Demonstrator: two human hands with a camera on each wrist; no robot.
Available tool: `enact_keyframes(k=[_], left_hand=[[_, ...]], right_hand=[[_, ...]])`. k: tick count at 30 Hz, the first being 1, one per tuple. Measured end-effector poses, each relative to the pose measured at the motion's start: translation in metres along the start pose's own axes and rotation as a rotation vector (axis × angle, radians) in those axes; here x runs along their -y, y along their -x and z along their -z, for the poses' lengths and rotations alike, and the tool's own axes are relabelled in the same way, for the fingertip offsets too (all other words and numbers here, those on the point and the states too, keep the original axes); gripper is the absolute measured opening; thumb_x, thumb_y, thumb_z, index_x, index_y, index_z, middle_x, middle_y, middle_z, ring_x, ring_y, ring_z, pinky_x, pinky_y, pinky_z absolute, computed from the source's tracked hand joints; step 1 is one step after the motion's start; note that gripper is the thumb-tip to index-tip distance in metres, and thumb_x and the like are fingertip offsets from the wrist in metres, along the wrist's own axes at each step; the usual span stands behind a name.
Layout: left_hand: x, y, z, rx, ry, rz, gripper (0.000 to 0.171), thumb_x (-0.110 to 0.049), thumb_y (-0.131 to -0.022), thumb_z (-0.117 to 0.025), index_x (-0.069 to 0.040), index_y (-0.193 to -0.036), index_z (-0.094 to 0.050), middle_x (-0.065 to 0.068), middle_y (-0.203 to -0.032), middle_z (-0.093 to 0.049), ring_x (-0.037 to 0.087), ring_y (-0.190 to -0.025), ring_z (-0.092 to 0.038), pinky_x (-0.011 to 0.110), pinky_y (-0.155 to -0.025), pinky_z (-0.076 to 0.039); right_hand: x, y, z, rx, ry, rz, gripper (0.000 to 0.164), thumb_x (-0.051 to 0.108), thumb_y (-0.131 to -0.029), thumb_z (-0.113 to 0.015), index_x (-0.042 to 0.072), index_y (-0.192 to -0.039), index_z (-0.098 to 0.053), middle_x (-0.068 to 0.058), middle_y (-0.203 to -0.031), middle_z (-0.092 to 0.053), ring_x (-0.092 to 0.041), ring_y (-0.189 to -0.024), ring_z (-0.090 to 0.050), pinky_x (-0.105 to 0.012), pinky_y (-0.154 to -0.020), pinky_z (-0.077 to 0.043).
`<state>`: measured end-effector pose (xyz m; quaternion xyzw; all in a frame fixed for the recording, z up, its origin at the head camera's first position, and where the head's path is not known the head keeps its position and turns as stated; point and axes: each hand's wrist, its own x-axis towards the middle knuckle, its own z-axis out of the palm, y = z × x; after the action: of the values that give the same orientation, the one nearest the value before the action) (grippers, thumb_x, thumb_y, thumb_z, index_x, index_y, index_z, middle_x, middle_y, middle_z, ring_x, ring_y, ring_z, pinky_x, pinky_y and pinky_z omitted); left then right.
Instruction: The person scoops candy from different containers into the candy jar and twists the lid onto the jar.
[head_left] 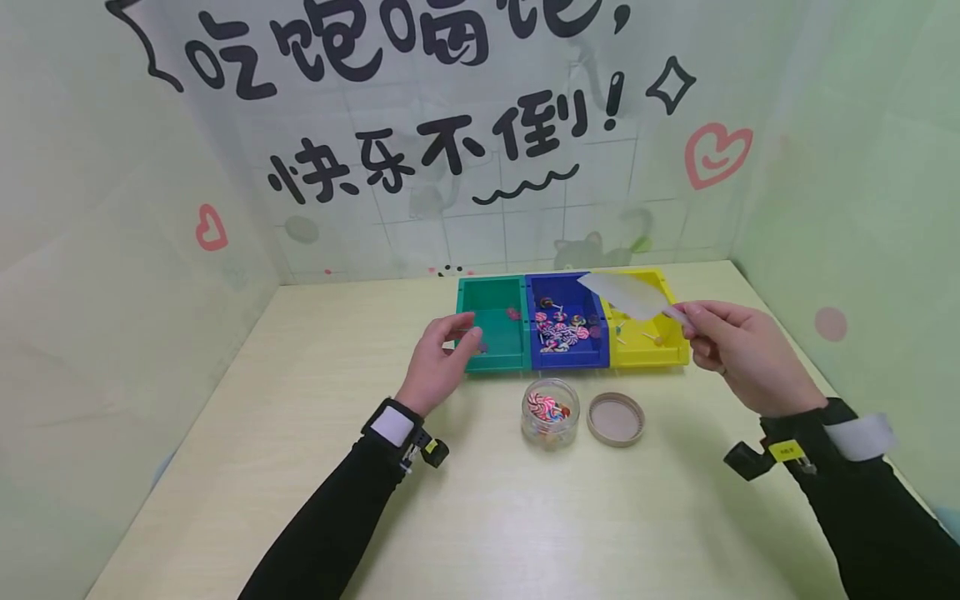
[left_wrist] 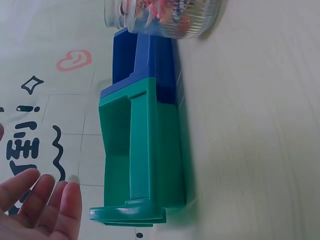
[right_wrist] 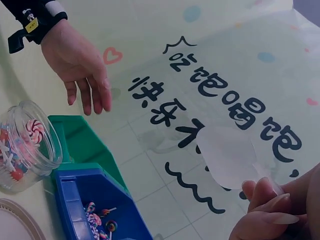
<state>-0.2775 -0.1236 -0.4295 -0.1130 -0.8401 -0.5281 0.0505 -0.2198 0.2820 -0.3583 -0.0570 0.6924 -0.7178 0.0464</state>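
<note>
1. the right hand point(head_left: 738, 346) pinches a translucent plastic scoop point(head_left: 626, 293) by its narrow handle end, fingers point(right_wrist: 260, 192) curled tight on it; the broad blade hangs in the air over the yellow bin point(head_left: 647, 348) and the edge of the blue bin point(head_left: 566, 354).
2. the scoop looks thin, light and a little flexible. it will likely bend if pressed hard into a pile, and the smooth handle could twist in a two-finger pinch, so a grip further up the handle, thumb on top, seems the steadier hold.
3. the left hand point(head_left: 442, 354) holds nothing; its fingers point(left_wrist: 47, 200) are relaxed and nearly straight, hovering just beside the near left corner of the green bin point(head_left: 491, 329).
4. the three bins stand touching in a row on the bench point(head_left: 480, 517). they look like rigid, light plastic and could slide if nudged.
5. small swirl lollipops point(head_left: 558, 329) lie heaped in the blue bin; a few bits show in the green and yellow ones. they seem tiny, light and hard, apt to roll off a flat blade.
6. a clear jar point(head_left: 550, 412) with some lollipops in it stands open in front of the blue bin, its lid point(head_left: 616, 418) lying just beside it.
</note>
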Motion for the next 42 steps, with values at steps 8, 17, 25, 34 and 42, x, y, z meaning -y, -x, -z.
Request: enact_keyframes(k=[8, 17, 25, 34, 42], left_hand=[[0.002, -0.011, 0.010, -0.097, 0.011, 0.028, 0.053, -0.038, -0.114, -0.058, -0.007, -0.157, -0.056, 0.014, -0.150, -0.058, 0.032, -0.139, -0.059, 0.052, -0.113, -0.053], [0.015, -0.023, 0.013, -0.139, -0.015, 0.100, 0.051, -0.037, -0.115, -0.056, -0.006, -0.157, -0.056, 0.017, -0.152, -0.056, 0.036, -0.139, -0.057, 0.052, -0.117, -0.052], [0.031, -0.036, 0.007, -0.123, -0.066, 0.192, 0.052, -0.035, -0.116, -0.056, -0.005, -0.158, -0.054, 0.018, -0.143, -0.057, 0.033, -0.124, -0.058, 0.048, -0.106, -0.055], [0.038, -0.041, 0.000, -0.096, -0.099, 0.222, 0.053, -0.035, -0.115, -0.056, -0.004, -0.159, -0.053, 0.019, -0.138, -0.060, 0.032, -0.117, -0.062, 0.043, -0.098, -0.056], [0.041, -0.042, -0.002, -0.092, -0.129, 0.223, 0.051, -0.032, -0.115, -0.056, -0.002, -0.156, -0.056, 0.019, -0.129, -0.062, 0.032, -0.114, -0.063, 0.042, -0.094, -0.054]], right_hand=[[0.000, -0.010, 0.007, 0.000, -0.145, 0.015, 0.021, 0.026, -0.112, -0.064, 0.013, -0.119, -0.079, 0.003, -0.091, -0.067, -0.012, -0.075, -0.050, -0.021, -0.061, -0.043], [-0.005, -0.021, 0.014, -0.053, -0.175, -0.028, 0.021, 0.030, -0.110, -0.066, 0.014, -0.117, -0.078, 0.002, -0.092, -0.065, -0.011, -0.077, -0.051, -0.020, -0.061, -0.044], [-0.015, -0.031, 0.021, -0.100, -0.210, -0.082, 0.020, 0.031, -0.109, -0.067, 0.017, -0.115, -0.079, 0.003, -0.093, -0.069, -0.009, -0.077, -0.052, -0.018, -0.060, -0.045], [-0.026, -0.040, 0.025, -0.136, -0.194, -0.140, 0.019, 0.033, -0.106, -0.070, 0.019, -0.117, -0.077, 0.006, -0.095, -0.074, -0.009, -0.084, -0.059, -0.015, -0.066, -0.052], [-0.035, -0.047, 0.028, -0.165, -0.143, -0.182, 0.027, 0.030, -0.106, -0.072, 0.015, -0.128, -0.069, 0.009, -0.099, -0.076, -0.008, -0.089, -0.065, -0.014, -0.077, -0.058]])
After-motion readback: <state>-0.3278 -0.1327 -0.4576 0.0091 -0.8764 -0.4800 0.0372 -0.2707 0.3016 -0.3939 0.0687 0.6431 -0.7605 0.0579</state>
